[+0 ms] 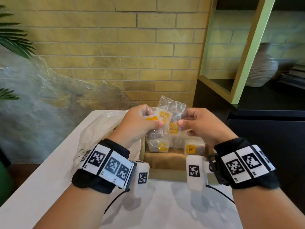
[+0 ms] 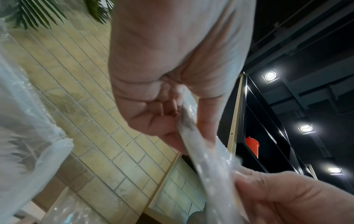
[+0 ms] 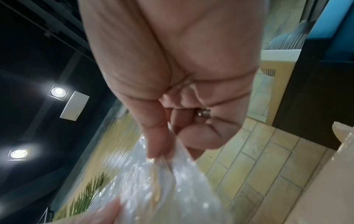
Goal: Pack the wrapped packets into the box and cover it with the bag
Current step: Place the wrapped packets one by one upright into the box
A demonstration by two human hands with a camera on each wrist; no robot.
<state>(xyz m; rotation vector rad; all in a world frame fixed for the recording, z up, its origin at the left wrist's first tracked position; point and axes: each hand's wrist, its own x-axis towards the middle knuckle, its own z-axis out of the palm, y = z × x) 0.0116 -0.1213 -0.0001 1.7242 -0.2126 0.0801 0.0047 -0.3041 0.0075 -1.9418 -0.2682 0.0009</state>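
Note:
Both hands hold a fanned bunch of clear bubble-wrapped packets [image 1: 166,118] with yellow labels above the open cardboard box [image 1: 165,160]. My left hand [image 1: 142,120] grips the bunch from the left, thumb over the front; its wrist view shows the packets [image 2: 203,145] edge-on between thumb and fingers. My right hand [image 1: 196,121] pinches the right side, and its wrist view shows the wrap [image 3: 162,181] caught between thumb and fingers. Two more labelled packets [image 1: 192,148] stand upright inside the box. The clear plastic bag [image 1: 99,129] lies crumpled on the table left of the box.
The white table [image 1: 49,179] carries the box near its far edge, against a yellow brick wall [image 1: 115,47]. A dark shelf unit [image 1: 264,113] with a ribbed vase [image 1: 262,68] stands to the right. Palm leaves [image 1: 13,40] hang at the far left.

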